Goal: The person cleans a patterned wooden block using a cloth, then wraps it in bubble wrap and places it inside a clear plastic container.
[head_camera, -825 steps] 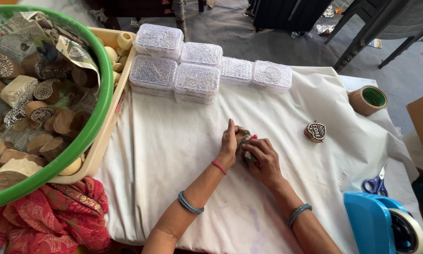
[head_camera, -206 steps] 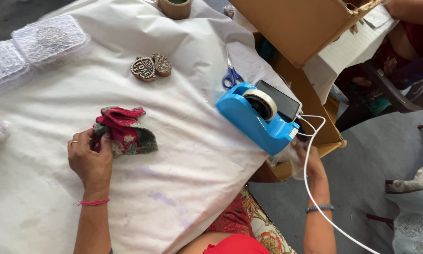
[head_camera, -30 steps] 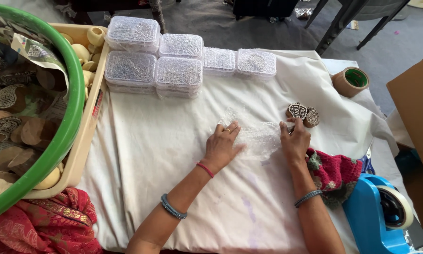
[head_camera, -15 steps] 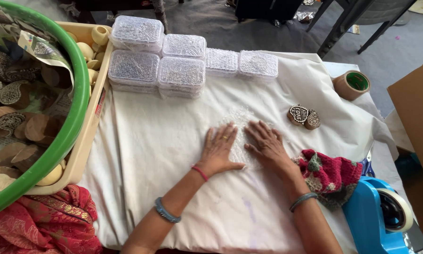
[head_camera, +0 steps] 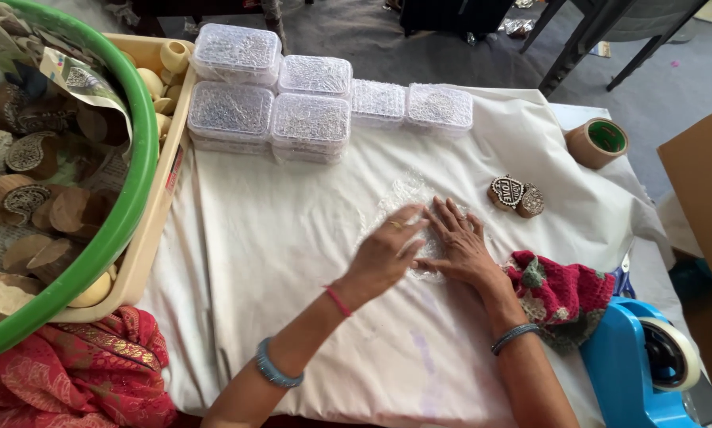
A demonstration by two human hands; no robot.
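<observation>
Fingers of left hand [head_camera: 387,252] spread flat, palm down, pressing on clear bubble wrap sheet [head_camera: 407,198] — gripping nothing; red thread at the wrist, blue bangle further up the forearm

Fingers of right hand [head_camera: 460,244] likewise splayed and laid flat on the same sheet, just beside the left, fingertips touching or nearly so; blue bangle on the wrist

Bubble wrap sheet lying on white cloth [head_camera: 292,254] at mid-table, partly under both palms, hard to trace at its edges

Two carved wooden blocks [head_camera: 516,195] side by side on the cloth, near and beyond the right hand, apart from it

Crocheted red pouch [head_camera: 560,293] beside the right forearm, touching or nearly touching it

Blue tape dispenser [head_camera: 637,372] at the near right corner; brown tape roll [head_camera: 597,143] with green core at the far right

Stacked clear lidded boxes [head_camera: 308,119] in rows along the far edge of the cloth

Green tub [head_camera: 130,198] at left, holding carved wooden blocks and paper, set in a beige tray [head_camera: 154,238]

Red patterned fabric [head_camera: 70,380] at near left
</observation>
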